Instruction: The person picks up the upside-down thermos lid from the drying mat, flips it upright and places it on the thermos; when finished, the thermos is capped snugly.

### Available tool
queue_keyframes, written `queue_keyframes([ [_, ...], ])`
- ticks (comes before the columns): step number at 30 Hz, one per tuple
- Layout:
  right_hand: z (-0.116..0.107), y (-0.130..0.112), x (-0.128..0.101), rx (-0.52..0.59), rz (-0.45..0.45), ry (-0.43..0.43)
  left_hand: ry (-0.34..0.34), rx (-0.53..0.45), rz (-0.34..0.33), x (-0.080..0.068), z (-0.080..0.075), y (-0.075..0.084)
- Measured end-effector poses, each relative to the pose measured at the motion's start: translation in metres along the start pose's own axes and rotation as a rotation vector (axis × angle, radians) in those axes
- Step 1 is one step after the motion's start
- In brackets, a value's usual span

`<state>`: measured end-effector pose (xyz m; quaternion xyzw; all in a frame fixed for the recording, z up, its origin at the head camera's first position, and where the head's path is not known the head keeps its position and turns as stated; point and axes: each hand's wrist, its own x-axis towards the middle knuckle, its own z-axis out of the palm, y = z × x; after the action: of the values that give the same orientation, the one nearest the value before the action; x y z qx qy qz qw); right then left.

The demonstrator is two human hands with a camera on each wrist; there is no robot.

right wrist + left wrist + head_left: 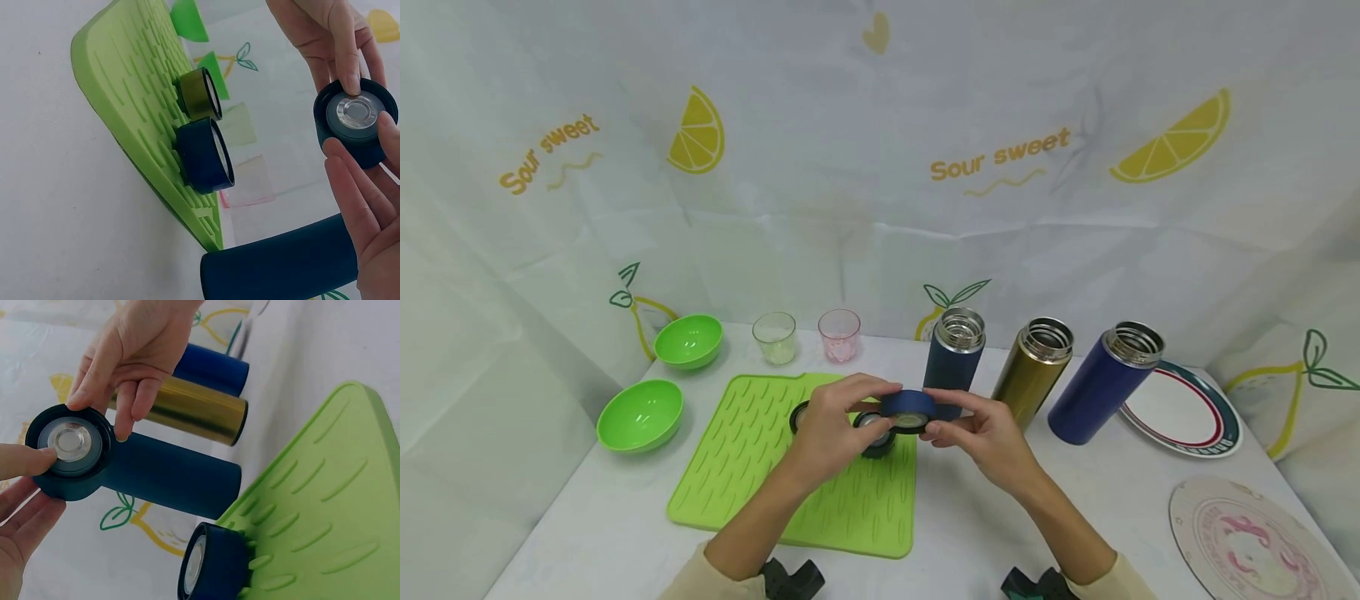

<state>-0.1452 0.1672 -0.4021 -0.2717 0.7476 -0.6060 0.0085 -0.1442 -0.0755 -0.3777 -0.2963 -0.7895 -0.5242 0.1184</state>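
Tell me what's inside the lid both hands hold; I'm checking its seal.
Inside the dark blue lid sits a grey ring around a shiny metal disc. The left thumb covers part of the rim.

On the white table stand 3 open metal flasks: 1 dark teal [953,360], 1 gold [1033,369], 1 royal blue [1103,382]. There are 3 round flask lids [910,410], 2 green plastic bowls [640,414], 2 small clear cups [775,337], 2 round plates [1183,410] and 1 lime-green ribbed silicone mat [752,467].
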Motion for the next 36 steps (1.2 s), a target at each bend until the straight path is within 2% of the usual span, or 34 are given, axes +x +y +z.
queue_keyframes([
  [6, 0.000, 0.000, -0.001, -0.020, -0.026, 0.013, -0.019, -0.002, -0.031, 0.000, 0.000, 0.001],
  [13, 0.002, 0.000, 0.000, -0.091, -0.120, 0.088, -0.039, -0.046, -0.105, 0.001, -0.002, 0.001],
  [21, 0.005, -0.001, 0.001, -0.166, -0.247, 0.163, -0.094, -0.171, -0.255, 0.001, -0.002, 0.000],
  [25, 0.008, -0.001, 0.001, -0.184, -0.325, 0.175, -0.107, -0.193, -0.304, 0.002, -0.003, 0.001],
  [32, 0.011, -0.001, 0.000, -0.277, -0.371, 0.203, -0.124, -0.198, -0.299, 0.003, -0.003, 0.001],
  [36, 0.012, -0.001, 0.001, -0.292, -0.412, 0.194, -0.120, -0.174, -0.292, 0.003, -0.003, 0.001],
])
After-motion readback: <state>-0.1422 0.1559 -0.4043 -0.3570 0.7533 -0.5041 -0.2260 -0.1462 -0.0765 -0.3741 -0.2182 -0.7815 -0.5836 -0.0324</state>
